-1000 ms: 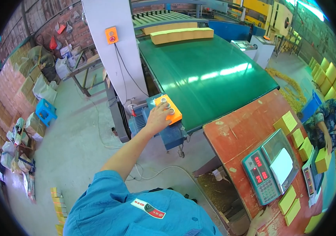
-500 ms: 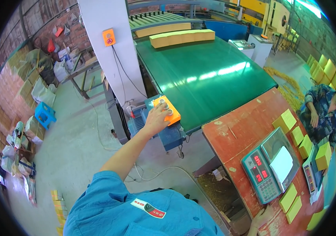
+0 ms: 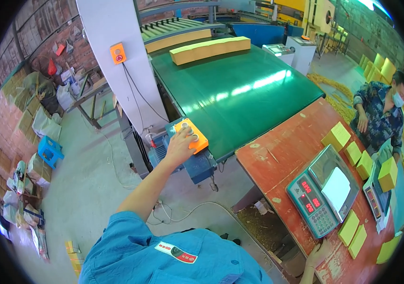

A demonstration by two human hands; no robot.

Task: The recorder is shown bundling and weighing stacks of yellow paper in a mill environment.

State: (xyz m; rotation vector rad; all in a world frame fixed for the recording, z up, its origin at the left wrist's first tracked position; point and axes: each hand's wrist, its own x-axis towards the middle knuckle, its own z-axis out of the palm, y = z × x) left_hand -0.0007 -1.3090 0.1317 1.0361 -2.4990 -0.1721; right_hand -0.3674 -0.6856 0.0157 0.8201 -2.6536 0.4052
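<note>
At the near left corner of a broad green conveyor belt, the left hand lies palm down over a bright orange control box with round buttons, which sits on a dark blue metal housing. Judging by how things lie, the work looks partway: 1 long row of yellow blocks lies across the far part of the belt, a 2nd yellow row lies behind it by the rollers, and both remain well apart from the belt's near edge. Beyond that edge, on a worn red-brown wooden table, 2 flat yellow pieces already lie beside a teal digital scale bearing a white sheet, with 3 more yellow blocks along the side nearest a co-worker in patterned dark clothing. The left arm reaches forward from a blue sleeve, elbow only slightly bent; the fingers are loosely curved and a little apart, touching the box's button face without closing around it, and whether a button is pressed I cannot tell. The right hand rests low at the table's near edge, just below the scale; its fingers are partly hidden, so I cannot tell whether it grips anything.
</note>
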